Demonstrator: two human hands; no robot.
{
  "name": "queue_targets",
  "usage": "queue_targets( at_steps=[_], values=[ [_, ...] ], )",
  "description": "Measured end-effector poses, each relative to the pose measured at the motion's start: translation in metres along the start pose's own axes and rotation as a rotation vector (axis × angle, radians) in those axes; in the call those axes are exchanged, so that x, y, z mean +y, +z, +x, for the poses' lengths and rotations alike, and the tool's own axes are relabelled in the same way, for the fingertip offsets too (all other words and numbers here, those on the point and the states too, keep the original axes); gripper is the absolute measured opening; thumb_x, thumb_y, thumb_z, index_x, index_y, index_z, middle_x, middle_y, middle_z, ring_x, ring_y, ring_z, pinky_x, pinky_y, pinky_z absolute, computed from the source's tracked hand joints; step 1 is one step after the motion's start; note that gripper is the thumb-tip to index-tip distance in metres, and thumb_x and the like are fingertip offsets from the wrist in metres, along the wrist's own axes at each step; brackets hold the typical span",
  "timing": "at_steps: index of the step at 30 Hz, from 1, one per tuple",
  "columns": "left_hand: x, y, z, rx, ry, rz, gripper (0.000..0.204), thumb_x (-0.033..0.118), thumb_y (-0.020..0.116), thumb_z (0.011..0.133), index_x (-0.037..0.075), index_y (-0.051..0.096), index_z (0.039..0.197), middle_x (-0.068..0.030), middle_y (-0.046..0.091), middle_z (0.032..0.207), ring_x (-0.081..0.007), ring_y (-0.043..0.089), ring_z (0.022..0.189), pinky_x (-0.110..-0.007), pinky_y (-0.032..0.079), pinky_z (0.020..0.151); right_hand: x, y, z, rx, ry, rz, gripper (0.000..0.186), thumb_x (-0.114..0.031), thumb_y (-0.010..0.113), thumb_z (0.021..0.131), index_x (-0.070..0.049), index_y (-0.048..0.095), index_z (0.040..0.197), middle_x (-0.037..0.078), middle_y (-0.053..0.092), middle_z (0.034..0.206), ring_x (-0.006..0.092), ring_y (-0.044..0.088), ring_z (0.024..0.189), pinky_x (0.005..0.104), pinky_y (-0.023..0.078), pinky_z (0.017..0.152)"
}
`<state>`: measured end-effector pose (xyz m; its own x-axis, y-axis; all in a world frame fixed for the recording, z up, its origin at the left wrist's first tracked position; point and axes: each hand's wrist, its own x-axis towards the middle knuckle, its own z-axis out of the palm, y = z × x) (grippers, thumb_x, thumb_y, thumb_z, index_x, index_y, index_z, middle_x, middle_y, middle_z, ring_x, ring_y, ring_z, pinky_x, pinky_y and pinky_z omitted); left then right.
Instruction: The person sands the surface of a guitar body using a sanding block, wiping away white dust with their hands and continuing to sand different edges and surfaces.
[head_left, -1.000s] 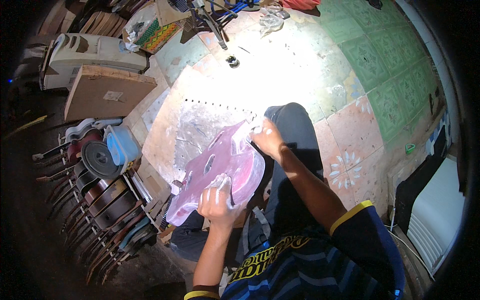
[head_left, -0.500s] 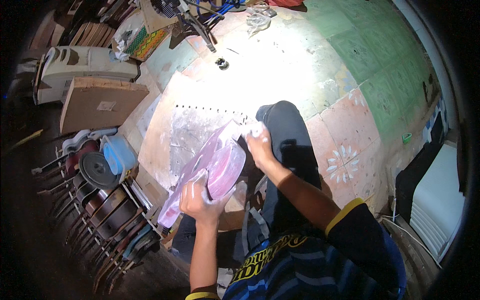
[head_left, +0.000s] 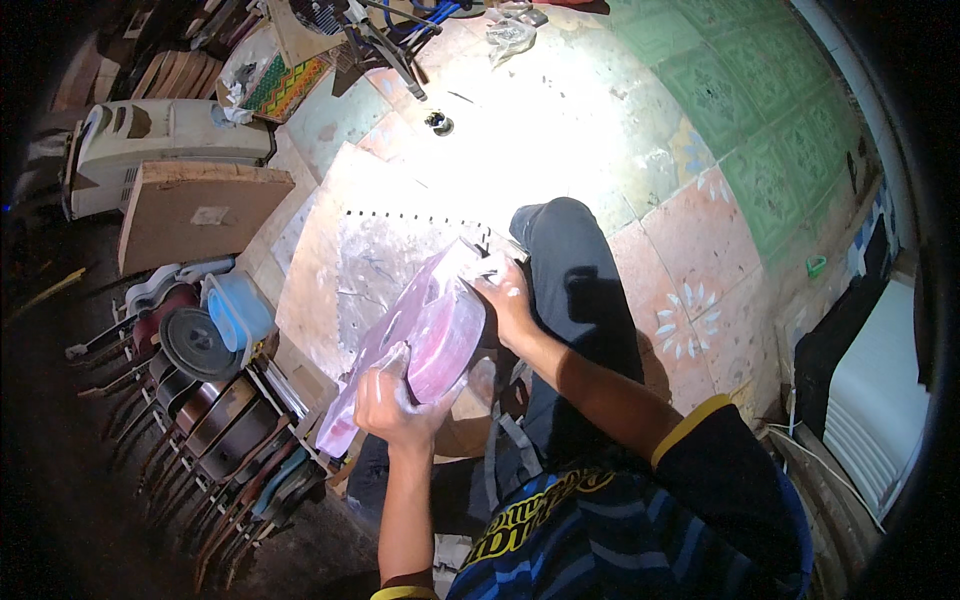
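The left hand (head_left: 393, 405) grasps the near edge of a tilted pink-purple guitar-shaped body (head_left: 440, 345) just ahead of that grip, while the dusty right hand (head_left: 506, 298), its hold unclear, apparently smooths the far corner; the next stroke calls for steadiness.

Hard white light (head_left: 560, 140) bleaches the middle of the tiled floor (head_left: 600, 220) before me; green patterned tiles (head_left: 790, 150) run along the right, pinkish tiles (head_left: 702, 245) with a pale flower (head_left: 686, 295) beside them; the left falls into shadow, where I make out a row of guitar-like shapes (head_left: 225, 440) near a brown board (head_left: 200, 235) and a cream casing (head_left: 185, 145); a ribbed white panel (head_left: 870, 400) stands far right.
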<state>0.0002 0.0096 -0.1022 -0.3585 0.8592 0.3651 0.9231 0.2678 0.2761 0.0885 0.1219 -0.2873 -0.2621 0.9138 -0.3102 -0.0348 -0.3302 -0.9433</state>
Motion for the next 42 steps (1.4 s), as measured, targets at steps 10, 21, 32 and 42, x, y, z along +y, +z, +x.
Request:
queue_targets(
  at_steps=[10, 21, 32, 42],
  values=[
    [-0.002, 0.003, 0.004, 0.027, -0.002, -0.024, 0.066, 0.044, 0.096, 0.054, 0.0, 0.072, 0.097, -0.0147, 0.069, 0.083, -0.0336, 0.068, 0.074, -0.041, 0.053, 0.069, -0.01, 0.003, 0.028, 0.104, 0.058, 0.137, 0.02, -0.005, 0.073, 0.083, -0.001, 0.063, 0.099, 0.008, 0.065, 0.091, 0.0171, 0.062, 0.091, 0.034, 0.051, 0.083],
    [-0.01, 0.002, 0.004, 0.022, -0.014, -0.017, 0.066, 0.045, 0.097, 0.053, 0.0, 0.073, 0.096, -0.0143, 0.069, 0.083, -0.0328, 0.068, 0.075, -0.041, 0.054, 0.069, -0.011, 0.013, 0.002, 0.151, 0.046, 0.297, 0.024, -0.002, 0.066, 0.082, 0.004, 0.063, 0.105, 0.015, 0.07, 0.099, 0.0232, 0.067, 0.089, 0.0371, 0.054, 0.081],
    [-0.011, 0.001, 0.029, 0.026, -0.01, -0.007, 0.06, 0.039, 0.097, 0.055, 0.001, 0.072, 0.094, -0.0125, 0.071, 0.082, -0.0305, 0.071, 0.075, -0.039, 0.055, 0.07, 0.018, 0.0, 0.066, 0.316, -0.261, -0.402, 0.022, -0.008, 0.074, 0.081, 0.001, 0.059, 0.094, 0.014, 0.065, 0.093, 0.0243, 0.063, 0.088, 0.038, 0.05, 0.082],
    [-0.048, -0.003, 0.087, 0.025, -0.12, 0.004, 0.055, 0.04, 0.097, 0.06, 0.003, 0.069, 0.088, -0.0129, 0.069, 0.077, -0.0284, 0.069, 0.066, -0.038, 0.055, 0.064, -0.07, -0.022, 0.0, -0.544, -0.273, -0.314, 0.087, -0.013, 0.071, 0.082, -0.013, 0.034, 0.16, 0.026, 0.063, 0.124, 0.0345, 0.067, 0.1, 0.0392, 0.054, 0.092]
  ],
)
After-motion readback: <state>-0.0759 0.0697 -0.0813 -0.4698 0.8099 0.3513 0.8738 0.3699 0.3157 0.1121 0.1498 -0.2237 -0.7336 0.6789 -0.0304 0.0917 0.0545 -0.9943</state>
